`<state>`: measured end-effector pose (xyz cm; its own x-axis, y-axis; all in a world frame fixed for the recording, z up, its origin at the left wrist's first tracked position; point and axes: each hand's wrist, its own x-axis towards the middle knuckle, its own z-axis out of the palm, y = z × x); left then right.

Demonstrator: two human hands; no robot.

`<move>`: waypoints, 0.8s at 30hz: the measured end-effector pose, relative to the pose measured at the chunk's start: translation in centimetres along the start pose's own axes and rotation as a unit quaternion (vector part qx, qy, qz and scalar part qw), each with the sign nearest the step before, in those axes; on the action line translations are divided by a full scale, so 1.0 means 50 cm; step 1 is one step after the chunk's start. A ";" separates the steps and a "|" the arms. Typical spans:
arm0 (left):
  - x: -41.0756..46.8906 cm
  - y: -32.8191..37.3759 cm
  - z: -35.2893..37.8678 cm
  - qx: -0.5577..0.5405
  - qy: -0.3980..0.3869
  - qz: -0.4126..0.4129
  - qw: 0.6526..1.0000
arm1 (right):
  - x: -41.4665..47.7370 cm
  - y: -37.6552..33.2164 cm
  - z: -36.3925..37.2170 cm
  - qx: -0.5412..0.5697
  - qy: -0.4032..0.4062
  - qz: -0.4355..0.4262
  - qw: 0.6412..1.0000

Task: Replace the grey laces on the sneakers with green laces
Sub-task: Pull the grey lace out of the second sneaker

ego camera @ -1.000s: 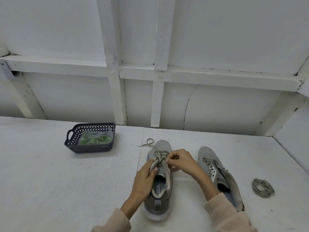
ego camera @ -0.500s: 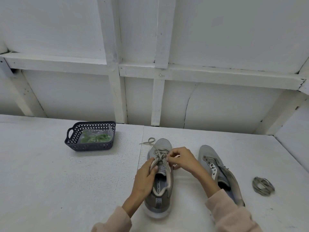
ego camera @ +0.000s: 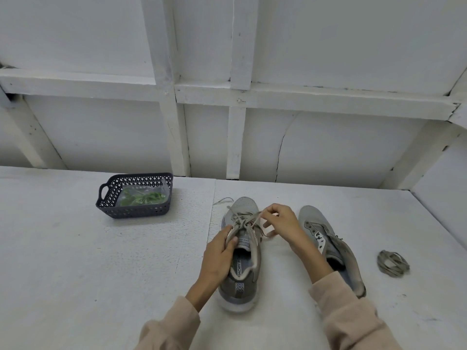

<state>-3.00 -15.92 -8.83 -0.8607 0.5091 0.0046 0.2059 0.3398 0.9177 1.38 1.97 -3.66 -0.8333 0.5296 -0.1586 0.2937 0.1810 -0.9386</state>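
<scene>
Two grey sneakers stand side by side on the white table. The left sneaker [ego camera: 241,261] still carries its grey lace [ego camera: 242,219], loosened and partly pulled out. My left hand [ego camera: 217,251] grips the left side of that shoe's collar. My right hand [ego camera: 279,222] pinches a strand of the grey lace above the eyelets and holds it off to the right. The right sneaker [ego camera: 331,246] has no lace. A coiled grey lace [ego camera: 392,262] lies right of it. Green laces [ego camera: 142,198] sit in a clear bag inside a dark basket [ego camera: 131,210].
The basket stands at the back left of the table [ego camera: 75,261]. A white panelled wall [ego camera: 252,97] rises straight behind the table. A white side wall closes off the right edge.
My right hand has pulled the lace strand up and out to the right, away from the shoe. My left hand keeps its grip on the collar.
</scene>
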 end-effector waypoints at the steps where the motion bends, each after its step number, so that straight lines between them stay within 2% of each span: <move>1: 0.000 0.000 0.001 -0.004 0.003 -0.003 1.000 | -0.002 0.004 -0.001 0.008 0.002 0.003 1.000; 4: -0.001 0.001 0.001 -0.005 0.009 -0.004 1.000 | -0.015 0.017 0.008 -0.038 -0.066 0.010 0.997; 6: -0.001 0.001 0.001 -0.005 0.009 -0.007 1.000 | -0.019 0.022 0.012 -0.059 -0.075 -0.008 0.995; 11: -0.004 0.006 -0.001 -0.007 0.013 -0.003 1.000 | -0.008 0.011 -0.002 0.031 0.044 -0.014 0.998; 12: -0.006 0.008 -0.002 -0.007 0.014 -0.001 1.000 | -0.006 0.012 -0.003 0.037 0.047 -0.009 0.998; 16: -0.008 0.014 -0.003 -0.010 0.015 0.002 1.000 | -0.018 0.020 0.014 -0.029 -0.060 0.010 0.998; 18: -0.010 0.016 -0.003 -0.010 0.013 0.006 1.000 | -0.019 0.019 0.018 -0.036 -0.065 -0.013 0.997; 19: -0.010 0.015 -0.003 -0.012 0.013 0.004 1.000 | -0.015 0.017 0.016 -0.023 -0.040 -0.024 0.999; 22: -0.011 0.017 -0.005 -0.007 0.014 0.002 1.000 | -0.001 0.011 -0.001 0.048 0.112 -0.037 0.992; 23: -0.010 0.016 -0.004 -0.007 0.014 0.001 1.000 | 0.003 0.010 -0.008 0.070 0.139 -0.035 0.987; 24: -0.011 0.017 -0.004 -0.007 0.014 0.003 1.000 | 0.005 0.010 -0.013 0.074 0.133 -0.028 0.988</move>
<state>-2.47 -16.06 -7.98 -0.8726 0.4880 0.0207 0.2043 0.3261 0.9230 1.64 2.73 -3.99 -0.6883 0.7244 -0.0384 0.1630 0.1028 -0.9812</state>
